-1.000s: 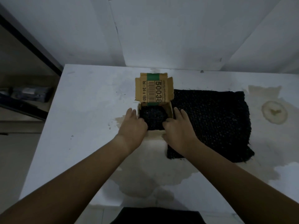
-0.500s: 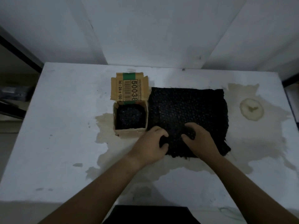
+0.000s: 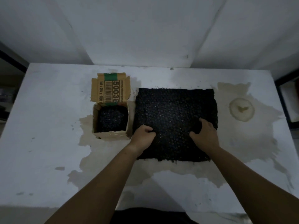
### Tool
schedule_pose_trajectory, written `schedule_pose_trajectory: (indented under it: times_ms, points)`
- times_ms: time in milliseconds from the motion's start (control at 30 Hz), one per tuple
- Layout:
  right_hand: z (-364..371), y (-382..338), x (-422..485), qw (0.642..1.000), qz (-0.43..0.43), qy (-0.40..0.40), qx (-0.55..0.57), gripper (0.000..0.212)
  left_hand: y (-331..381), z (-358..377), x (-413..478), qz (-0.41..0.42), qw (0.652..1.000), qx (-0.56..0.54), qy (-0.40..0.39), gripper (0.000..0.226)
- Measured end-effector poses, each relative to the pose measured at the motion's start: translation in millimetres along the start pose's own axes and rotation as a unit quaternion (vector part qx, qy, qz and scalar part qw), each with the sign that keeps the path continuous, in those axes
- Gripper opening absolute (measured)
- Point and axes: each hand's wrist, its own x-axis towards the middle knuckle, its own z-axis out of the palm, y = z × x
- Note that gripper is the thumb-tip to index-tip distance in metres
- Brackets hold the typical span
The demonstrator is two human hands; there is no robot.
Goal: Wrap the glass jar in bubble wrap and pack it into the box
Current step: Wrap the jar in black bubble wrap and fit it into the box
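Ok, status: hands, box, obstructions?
Left hand and right hand grip the black bubble wrap sheet. Wrapped bundle sits in the cardboard box, flap open. Nothing over the box.

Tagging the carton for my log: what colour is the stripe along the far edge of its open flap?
Green: the stripe shows best in the head view.

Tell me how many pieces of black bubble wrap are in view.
2. One bundle sits inside the open cardboard box; one flat sheet lies on the table right of it. More layers may hide beneath.
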Motion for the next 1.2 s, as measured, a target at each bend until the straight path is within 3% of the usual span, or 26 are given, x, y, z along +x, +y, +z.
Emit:
schedule_pose_trajectory:
  times_ms: [167,300,400,533,667,767,967,1200]
  points:
    - [-1.2,3.5,11.0,1.000,0.005,0.022,-0.004,0.086,7.4,4.4,0.0,-0.003,1.000,-0.005,-0.014,0.033]
    - [-1.4,7.6,19.0,0.999,0.033,0.000,-0.036,0.094,10.6,8.6,1.5,-0.055,0.994,-0.098,-0.007,0.038]
    - [-3.4,8.0,19.8,0.998,0.020,0.029,-0.056,0.080,14.3,9.4,-2.2,-0.053,0.986,-0.156,0.000,0.045]
    - [-13.6,3.2,16.0,0.993,-0.012,0.097,-0.062,0.055,25.7,7.7,-11.0,0.007,0.992,-0.128,-0.009,0.043]
    - [-34.6,-5.7,-5.1,0.989,-0.050,0.095,0.106,0.029,36.9,1.2,-21.3,0.052,0.992,-0.110,-0.032,0.043]
    - [-51.4,-16.6,-28.7,0.975,-0.066,0.096,0.191,0.017,38.5,-8.9,-31.6,0.150,0.985,-0.088,0.004,0.038]
    - [-55.0,-62.8,-66.5,0.958,-0.091,0.082,0.259,0.042,31.2,-80.0,-67.8,0.344,0.936,-0.029,0.071,0.036]
    - [-14.9,-145.6,-78.4,0.937,-0.122,-0.031,0.325,0.051,-9.1,-190.4,-72.1,0.356,0.913,-0.064,0.189,0.034]
